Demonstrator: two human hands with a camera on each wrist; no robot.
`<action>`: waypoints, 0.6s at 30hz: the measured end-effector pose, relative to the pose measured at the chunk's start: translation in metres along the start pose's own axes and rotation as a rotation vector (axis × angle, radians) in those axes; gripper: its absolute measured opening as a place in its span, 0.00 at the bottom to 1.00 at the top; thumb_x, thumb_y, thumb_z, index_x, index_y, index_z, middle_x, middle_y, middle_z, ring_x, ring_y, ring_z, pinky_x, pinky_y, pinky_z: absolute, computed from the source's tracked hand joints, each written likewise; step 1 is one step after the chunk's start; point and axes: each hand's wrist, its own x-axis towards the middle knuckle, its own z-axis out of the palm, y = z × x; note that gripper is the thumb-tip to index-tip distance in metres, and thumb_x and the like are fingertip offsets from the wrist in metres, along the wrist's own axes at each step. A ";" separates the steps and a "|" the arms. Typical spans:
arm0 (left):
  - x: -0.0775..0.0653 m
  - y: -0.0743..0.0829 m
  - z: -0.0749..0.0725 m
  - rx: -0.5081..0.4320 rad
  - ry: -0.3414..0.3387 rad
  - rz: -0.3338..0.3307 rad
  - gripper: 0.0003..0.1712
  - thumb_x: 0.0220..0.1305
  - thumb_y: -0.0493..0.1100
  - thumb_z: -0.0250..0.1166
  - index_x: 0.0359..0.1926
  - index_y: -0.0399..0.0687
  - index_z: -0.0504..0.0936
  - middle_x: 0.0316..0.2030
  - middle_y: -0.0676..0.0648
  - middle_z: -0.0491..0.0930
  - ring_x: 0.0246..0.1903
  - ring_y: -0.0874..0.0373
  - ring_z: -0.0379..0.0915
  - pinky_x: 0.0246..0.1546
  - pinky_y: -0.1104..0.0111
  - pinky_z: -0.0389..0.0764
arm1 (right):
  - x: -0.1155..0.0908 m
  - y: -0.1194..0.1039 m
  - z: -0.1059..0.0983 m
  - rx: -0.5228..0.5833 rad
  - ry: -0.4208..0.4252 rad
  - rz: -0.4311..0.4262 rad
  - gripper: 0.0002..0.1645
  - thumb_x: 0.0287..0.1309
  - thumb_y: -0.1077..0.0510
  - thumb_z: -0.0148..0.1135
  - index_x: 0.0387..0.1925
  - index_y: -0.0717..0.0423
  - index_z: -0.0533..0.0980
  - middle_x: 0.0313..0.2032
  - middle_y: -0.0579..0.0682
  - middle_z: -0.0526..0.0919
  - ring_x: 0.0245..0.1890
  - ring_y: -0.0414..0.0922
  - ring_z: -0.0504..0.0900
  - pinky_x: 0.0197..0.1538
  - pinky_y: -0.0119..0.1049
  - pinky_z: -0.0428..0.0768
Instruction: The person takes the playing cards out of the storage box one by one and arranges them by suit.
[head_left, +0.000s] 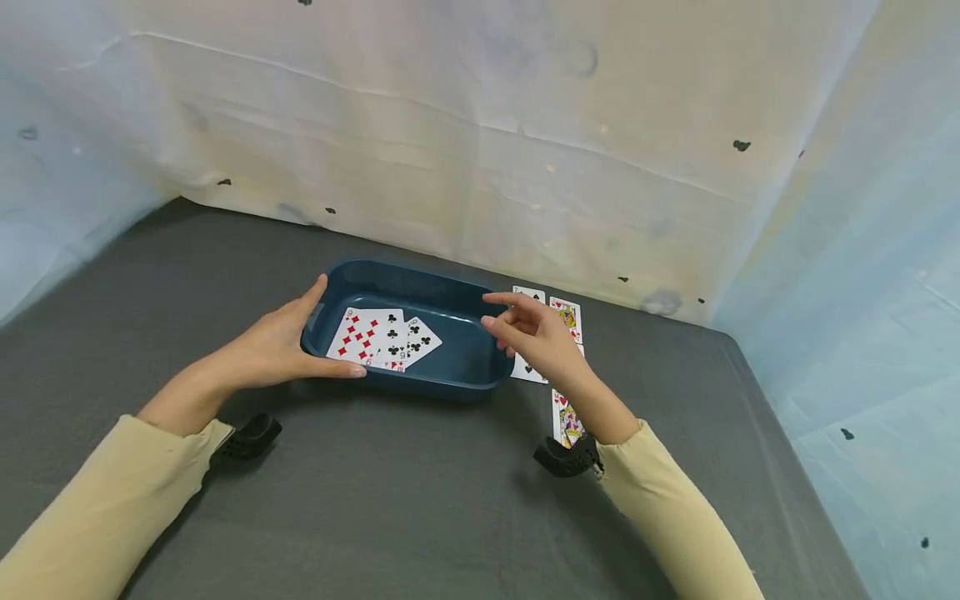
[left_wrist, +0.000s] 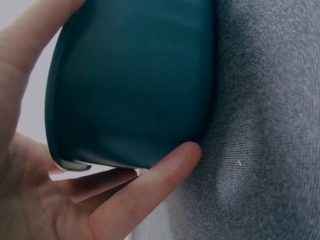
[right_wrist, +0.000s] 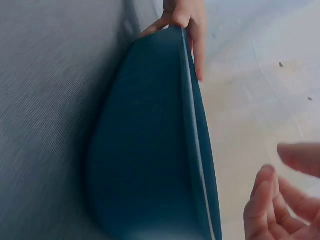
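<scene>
A dark blue rectangular tub [head_left: 420, 385] stands on the grey cloth. Inside, toward its left end, overlapping playing cards lie face up: a nine of diamonds [head_left: 356, 335] and club cards [head_left: 424, 337]. My left hand [head_left: 281, 337] grips the tub's left end, thumb along the front rim and a finger at the back corner. The left wrist view shows this hand [left_wrist: 120, 205] spread round the tub's end wall. Over the right end hovers my right hand [head_left: 536, 333], fingers loosely bent and nothing between them; in the right wrist view its fingertips [right_wrist: 267, 175] stand apart from the rim.
Right of the tub, more face-up cards lie on the cloth, including a jack of hearts [head_left: 567, 315] and a spade card [head_left: 528, 372]; my right hand and forearm partly cover them. A face card [head_left: 567, 421] lies nearer the front. Pale sheeting [head_left: 450, 150] rises behind the table.
</scene>
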 end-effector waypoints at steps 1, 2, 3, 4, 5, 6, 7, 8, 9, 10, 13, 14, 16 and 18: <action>0.000 0.000 0.000 -0.001 0.000 -0.001 0.80 0.39 0.71 0.73 0.75 0.44 0.27 0.72 0.26 0.43 0.68 0.28 0.45 0.61 0.33 0.55 | 0.004 -0.002 0.004 0.004 0.002 0.000 0.22 0.64 0.55 0.60 0.59 0.50 0.74 0.34 0.55 0.79 0.33 0.63 0.75 0.34 0.39 0.78; 0.000 0.000 0.000 -0.003 -0.001 -0.003 0.80 0.39 0.71 0.73 0.75 0.44 0.27 0.72 0.27 0.43 0.68 0.28 0.45 0.62 0.34 0.55 | 0.009 -0.004 0.009 0.006 0.002 0.007 0.22 0.64 0.55 0.60 0.59 0.51 0.74 0.34 0.54 0.80 0.35 0.63 0.76 0.36 0.38 0.79; 0.000 0.000 0.000 -0.003 0.000 -0.001 0.80 0.40 0.71 0.73 0.75 0.44 0.28 0.72 0.26 0.43 0.68 0.28 0.45 0.62 0.34 0.55 | 0.013 -0.007 0.013 0.007 0.000 0.017 0.22 0.64 0.55 0.60 0.59 0.52 0.74 0.35 0.53 0.80 0.36 0.63 0.77 0.37 0.38 0.79; 0.000 0.000 0.000 -0.001 0.002 0.001 0.80 0.40 0.71 0.73 0.75 0.43 0.28 0.72 0.26 0.43 0.68 0.28 0.45 0.61 0.33 0.55 | 0.017 -0.009 0.018 0.008 -0.003 0.027 0.22 0.64 0.55 0.60 0.59 0.53 0.74 0.36 0.53 0.80 0.38 0.63 0.77 0.40 0.39 0.80; 0.000 0.000 0.000 -0.002 0.003 0.002 0.80 0.40 0.70 0.73 0.75 0.43 0.28 0.72 0.26 0.43 0.68 0.27 0.46 0.61 0.33 0.55 | 0.021 -0.011 0.022 0.006 -0.006 0.040 0.23 0.63 0.55 0.61 0.59 0.54 0.74 0.37 0.53 0.81 0.40 0.62 0.78 0.42 0.41 0.80; 0.000 0.000 0.001 -0.002 0.003 0.000 0.80 0.40 0.70 0.73 0.75 0.43 0.28 0.72 0.26 0.43 0.68 0.28 0.45 0.61 0.33 0.55 | 0.025 -0.013 0.027 0.006 -0.010 0.053 0.23 0.63 0.55 0.61 0.59 0.55 0.74 0.38 0.54 0.81 0.41 0.62 0.78 0.44 0.44 0.80; 0.001 0.001 0.001 -0.001 0.002 -0.002 0.80 0.40 0.70 0.73 0.75 0.43 0.28 0.72 0.26 0.43 0.68 0.27 0.45 0.62 0.33 0.55 | 0.029 -0.014 0.031 0.006 -0.016 0.063 0.24 0.63 0.55 0.61 0.59 0.56 0.73 0.39 0.54 0.81 0.43 0.63 0.77 0.46 0.47 0.80; 0.001 0.001 0.001 0.000 0.001 -0.002 0.80 0.40 0.70 0.73 0.75 0.42 0.28 0.72 0.26 0.43 0.68 0.27 0.45 0.61 0.33 0.55 | 0.032 -0.015 0.035 0.004 -0.022 0.077 0.24 0.63 0.55 0.61 0.60 0.57 0.73 0.39 0.53 0.81 0.44 0.62 0.77 0.47 0.50 0.79; 0.001 0.001 0.001 0.002 0.000 -0.003 0.80 0.40 0.70 0.73 0.74 0.42 0.28 0.71 0.25 0.43 0.67 0.26 0.46 0.61 0.33 0.55 | 0.036 -0.016 0.040 0.002 -0.026 0.089 0.25 0.62 0.55 0.62 0.59 0.57 0.73 0.39 0.53 0.81 0.44 0.63 0.77 0.48 0.52 0.78; 0.001 0.001 0.001 0.002 -0.001 -0.006 0.80 0.40 0.70 0.73 0.74 0.42 0.28 0.71 0.25 0.43 0.67 0.26 0.46 0.61 0.33 0.55 | 0.040 -0.017 0.044 -0.001 -0.032 0.101 0.25 0.62 0.55 0.62 0.59 0.58 0.73 0.39 0.53 0.81 0.45 0.63 0.76 0.49 0.54 0.78; 0.000 0.001 0.001 0.001 -0.004 -0.010 0.80 0.40 0.71 0.73 0.74 0.42 0.27 0.71 0.25 0.43 0.67 0.26 0.46 0.60 0.32 0.55 | 0.050 -0.019 0.056 -0.043 -0.055 0.144 0.26 0.61 0.54 0.63 0.59 0.57 0.73 0.41 0.53 0.80 0.45 0.60 0.77 0.49 0.52 0.78; 0.000 0.001 0.001 -0.002 -0.004 -0.010 0.80 0.40 0.71 0.72 0.74 0.42 0.27 0.71 0.25 0.43 0.67 0.26 0.46 0.60 0.32 0.55 | 0.053 -0.019 0.061 -0.070 -0.062 0.159 0.26 0.61 0.53 0.63 0.59 0.56 0.74 0.43 0.53 0.80 0.47 0.57 0.77 0.50 0.50 0.78; 0.000 0.001 0.001 -0.006 -0.003 -0.009 0.80 0.40 0.71 0.72 0.74 0.42 0.27 0.71 0.24 0.43 0.67 0.26 0.46 0.60 0.32 0.55 | 0.059 -0.019 0.068 -0.131 -0.081 0.187 0.27 0.61 0.51 0.63 0.60 0.54 0.74 0.48 0.53 0.80 0.50 0.54 0.77 0.52 0.47 0.78; -0.001 0.001 0.001 -0.007 0.002 -0.007 0.80 0.41 0.71 0.72 0.74 0.42 0.28 0.71 0.25 0.44 0.67 0.26 0.47 0.60 0.32 0.56 | 0.064 -0.017 0.075 -0.185 -0.102 0.201 0.28 0.60 0.50 0.64 0.61 0.53 0.73 0.53 0.55 0.78 0.54 0.51 0.77 0.53 0.44 0.78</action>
